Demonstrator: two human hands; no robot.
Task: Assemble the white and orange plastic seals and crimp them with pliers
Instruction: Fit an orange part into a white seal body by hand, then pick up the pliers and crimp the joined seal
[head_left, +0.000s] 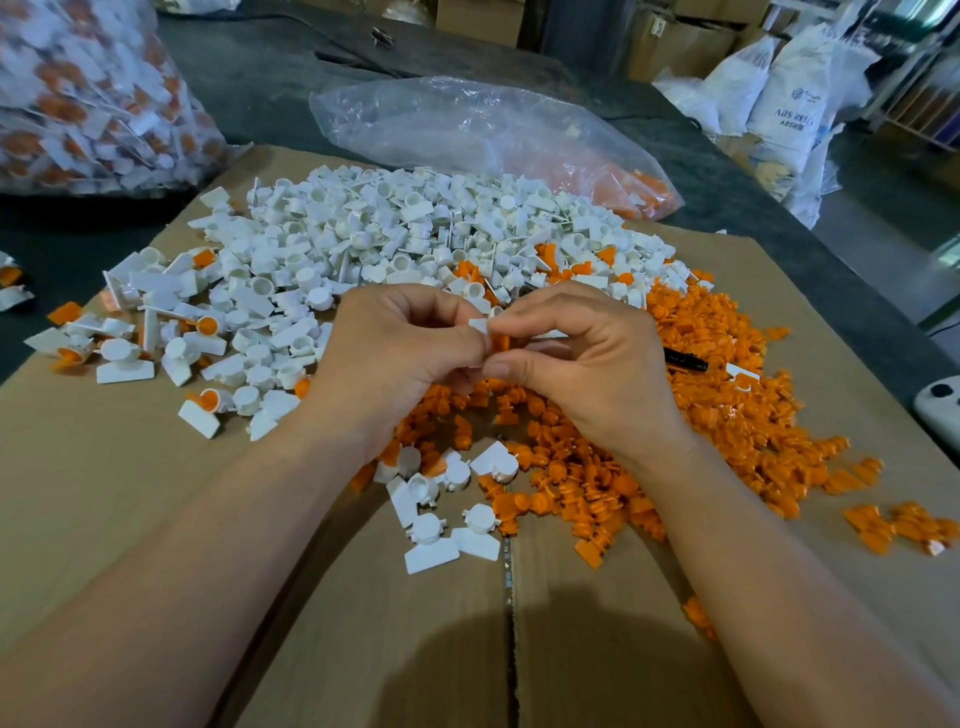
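While both hands met above the middle of the cardboard sheet (156, 519), the left hand (395, 353) pinched a white seal body (480, 325) between its thumb and curled fingers. The right hand (582, 358) pinched an orange insert (501, 343) in the same way, and the two parts touched where the fingertips came together. Beyond the hands, on the far half of the cardboard, lay a broad pile of white bodies (389, 228). A heap of orange inserts (701, 405) spread from under the wrists out to the right. A few white bodies at the near left (208, 400) already had orange showing inside their cups, and a small cluster of white bodies (447, 509) sat between the forearms. Just right of the right hand, a black object (685, 359) lay half buried in the orange heap (whether it was part of the pliers could not be told). A crumpled clear bag (493, 130) with some orange parts in it lay on the far side. A fuller bag of white and orange pieces (78, 93) stood at the far left, and white sacks (789, 104) were stacked far to the right.
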